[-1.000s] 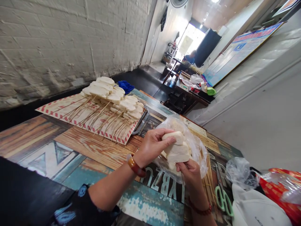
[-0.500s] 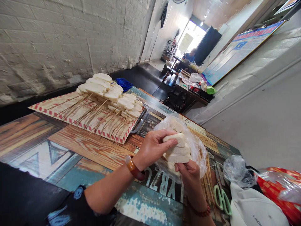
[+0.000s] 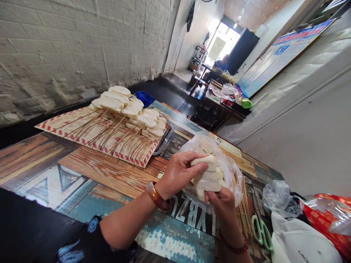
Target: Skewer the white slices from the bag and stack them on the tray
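Note:
My left hand, a bangle on its wrist, is closed around a pale slice of bread, thumb across its face. Just below, my right hand pinches at the slice's lower side; a thin bamboo skewer shows faintly beneath its fingers, most of it hidden. More bread slices sit in a clear plastic bag behind and under the hands. To the left, skewered bread slices are piled in layers, their sticks pointing toward me over a printed paper sheet.
Loose bamboo skewers and green-handled scissors lie to the right of the bag. A white cap, a crumpled plastic bag and a red package crowd the right edge. A clear tray stands under the paper. Someone sits far back.
Both hands keep nearly the same hold on the bread, with only a slight shift. The view has moved a little; the piled skewers look unchanged.

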Demonstrator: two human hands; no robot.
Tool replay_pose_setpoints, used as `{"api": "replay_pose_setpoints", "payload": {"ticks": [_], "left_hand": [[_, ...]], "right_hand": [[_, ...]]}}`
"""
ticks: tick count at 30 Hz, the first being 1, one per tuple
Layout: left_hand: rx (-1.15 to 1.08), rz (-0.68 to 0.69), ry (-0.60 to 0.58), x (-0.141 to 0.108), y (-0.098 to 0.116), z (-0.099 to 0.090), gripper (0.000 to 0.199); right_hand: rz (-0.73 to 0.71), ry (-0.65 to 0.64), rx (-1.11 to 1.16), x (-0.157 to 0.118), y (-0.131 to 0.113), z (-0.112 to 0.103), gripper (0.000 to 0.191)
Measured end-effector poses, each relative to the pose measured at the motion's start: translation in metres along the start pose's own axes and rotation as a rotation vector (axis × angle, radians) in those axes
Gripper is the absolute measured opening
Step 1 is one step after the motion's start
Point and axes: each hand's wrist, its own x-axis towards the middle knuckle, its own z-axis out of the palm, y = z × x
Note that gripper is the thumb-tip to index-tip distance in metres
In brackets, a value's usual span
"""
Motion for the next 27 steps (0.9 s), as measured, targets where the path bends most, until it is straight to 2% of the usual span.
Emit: {"api": "replay_pose_setpoints", "payload": {"ticks": [9,17,27], "left_hand": [[-0.085,-0.005,-0.025,-0.001,0.002,-0.002,0.028],[0.002,0.000,-0.030,0.000,0.000,-0.002,0.027],[0.007,-0.005,-0.047,-0.001,0.001,-0.001,0.025]], "right_hand": [[-0.015,-0.008,0.018,0.004,0.000,0.000,0.034],[-0.050,-0.042,-0.026,0.003,0.002,-0.004,0.035],[-0.085,-0.048,-0.061,0.001,0.003,-0.010,0.033]]}}
